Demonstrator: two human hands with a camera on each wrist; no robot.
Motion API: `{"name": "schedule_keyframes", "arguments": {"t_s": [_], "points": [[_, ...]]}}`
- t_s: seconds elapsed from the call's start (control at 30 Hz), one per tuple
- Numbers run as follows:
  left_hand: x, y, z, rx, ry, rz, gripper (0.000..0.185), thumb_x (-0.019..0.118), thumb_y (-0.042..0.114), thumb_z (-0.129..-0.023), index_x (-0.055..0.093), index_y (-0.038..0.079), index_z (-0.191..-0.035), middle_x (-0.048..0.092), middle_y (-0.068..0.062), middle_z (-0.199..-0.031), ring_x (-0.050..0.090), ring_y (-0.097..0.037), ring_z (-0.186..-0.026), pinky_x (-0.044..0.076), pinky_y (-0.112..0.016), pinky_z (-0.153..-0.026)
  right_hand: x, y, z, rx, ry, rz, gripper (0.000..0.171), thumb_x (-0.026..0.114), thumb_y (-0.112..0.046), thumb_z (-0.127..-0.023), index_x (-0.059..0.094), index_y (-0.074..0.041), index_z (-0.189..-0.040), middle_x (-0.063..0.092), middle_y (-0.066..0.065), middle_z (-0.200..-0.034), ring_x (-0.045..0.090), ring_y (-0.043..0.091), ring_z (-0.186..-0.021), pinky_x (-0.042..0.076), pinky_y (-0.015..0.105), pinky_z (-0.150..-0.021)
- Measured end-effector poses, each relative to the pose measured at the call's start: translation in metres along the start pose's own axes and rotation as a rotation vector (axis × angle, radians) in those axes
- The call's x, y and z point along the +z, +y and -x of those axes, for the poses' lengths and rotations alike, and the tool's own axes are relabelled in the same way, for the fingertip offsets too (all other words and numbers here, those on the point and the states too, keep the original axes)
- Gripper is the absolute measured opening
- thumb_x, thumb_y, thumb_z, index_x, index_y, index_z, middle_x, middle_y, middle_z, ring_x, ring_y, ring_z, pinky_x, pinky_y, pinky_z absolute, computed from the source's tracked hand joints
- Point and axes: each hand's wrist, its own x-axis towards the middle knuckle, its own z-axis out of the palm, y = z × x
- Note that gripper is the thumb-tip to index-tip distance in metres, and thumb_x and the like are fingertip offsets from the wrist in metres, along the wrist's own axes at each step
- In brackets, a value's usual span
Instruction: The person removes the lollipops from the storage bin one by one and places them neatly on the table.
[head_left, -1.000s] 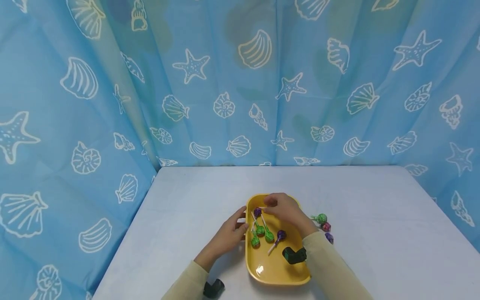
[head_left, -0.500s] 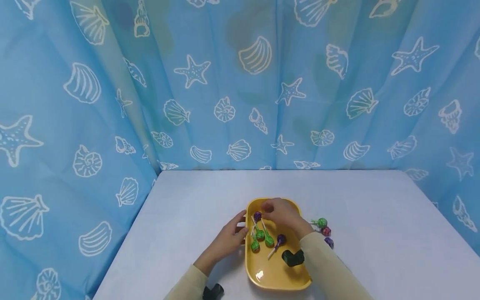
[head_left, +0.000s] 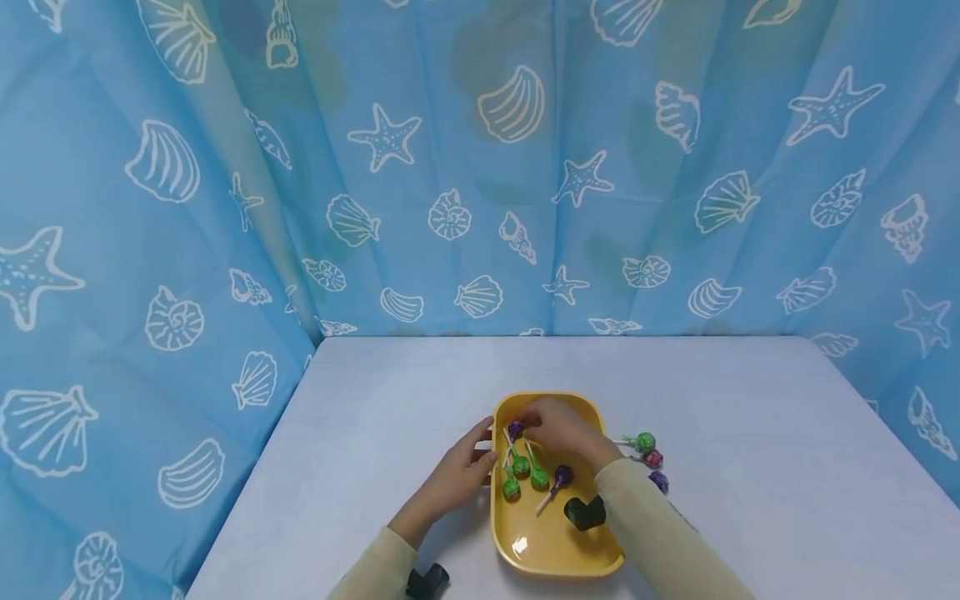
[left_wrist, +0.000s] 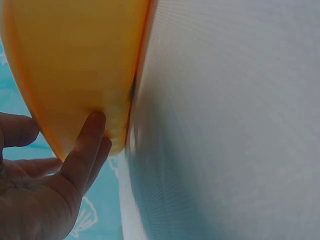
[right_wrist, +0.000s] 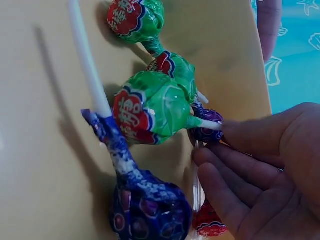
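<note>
A yellow tray (head_left: 551, 557) lies on the white table. My left hand (head_left: 459, 468) rests against its left side; in the left wrist view straight fingers (left_wrist: 91, 131) touch the outer wall. My right hand (head_left: 561, 427) reaches into the tray's far end, fingertips curled at a purple lollipop (head_left: 515, 429) and pinching it near its head. Green lollipops (head_left: 538, 477) lie just nearer, sticks crossing. Another purple lollipop (head_left: 562, 475) sits to their right, with its stick toward the near end. The right wrist view also shows a red lollipop (right_wrist: 209, 224) under the right fingers.
Right of the tray, partly behind the right sleeve (head_left: 652, 517), lie a green lollipop (head_left: 645, 442), a red one (head_left: 653, 459) and a purple one (head_left: 659, 481). Black wrist devices (head_left: 583, 513) stick out from the sleeves. A blue shell-print curtain (head_left: 450, 183) stands behind the table.
My right hand has moved slightly left and down toward the purple lollipop, whose white stick is now covered by the fingers. The left hand stays at the tray's side.
</note>
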Motion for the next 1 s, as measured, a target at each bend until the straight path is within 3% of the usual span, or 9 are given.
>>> {"name": "schedule_keyframes", "arguments": {"t_s": [0.2, 0.37, 0.7, 1.0], "points": [[-0.001, 0.0, -0.001, -0.003, 0.006, -0.003, 0.057, 0.046, 0.012, -0.107, 0.027, 0.006, -0.16, 0.044, -0.021, -0.149, 0.055, -0.04, -0.129, 0.061, -0.034, -0.088, 0.002, 0.001, -0.006, -0.021, 0.022, 0.037, 0.024, 0.059, 0.001, -0.098, 0.075, -0.003, -0.116, 0.072, 0.009, -0.11, 0.065, 0.031, -0.111, 0.054, 0.049, -0.1], [0.0, -0.001, -0.002, -0.006, 0.0, 0.004, 0.057, 0.047, 0.013, -0.107, 0.027, 0.007, -0.161, 0.043, -0.022, -0.15, 0.054, -0.041, -0.13, 0.061, -0.035, -0.089, 0.001, 0.003, -0.011, 0.021, 0.009, 0.023, 0.023, 0.063, 0.001, -0.096, 0.076, -0.007, -0.114, 0.073, 0.003, -0.106, 0.065, 0.028, -0.111, 0.052, 0.047, -0.104], [0.0, 0.003, -0.001, -0.022, 0.008, -0.013, 0.057, 0.047, 0.012, -0.107, 0.027, 0.008, -0.161, 0.044, -0.021, -0.15, 0.055, -0.039, -0.129, 0.061, -0.036, -0.089, 0.002, 0.005, -0.013, 0.058, -0.032, -0.023, 0.026, 0.073, -0.002, -0.09, 0.077, -0.014, -0.113, 0.072, -0.004, -0.101, 0.064, 0.016, -0.094, 0.057, 0.04, -0.094], [0.0, 0.003, 0.002, -0.024, 0.007, -0.013, 0.058, 0.048, 0.012, -0.107, 0.027, 0.008, -0.161, 0.045, -0.02, -0.149, 0.054, -0.039, -0.129, 0.061, -0.036, -0.09, 0.003, 0.006, -0.009, -0.006, -0.042, 0.009, 0.027, 0.077, -0.002, -0.087, 0.077, -0.011, -0.112, 0.072, -0.003, -0.1, 0.066, 0.017, -0.094, 0.059, 0.038, -0.089]]}}
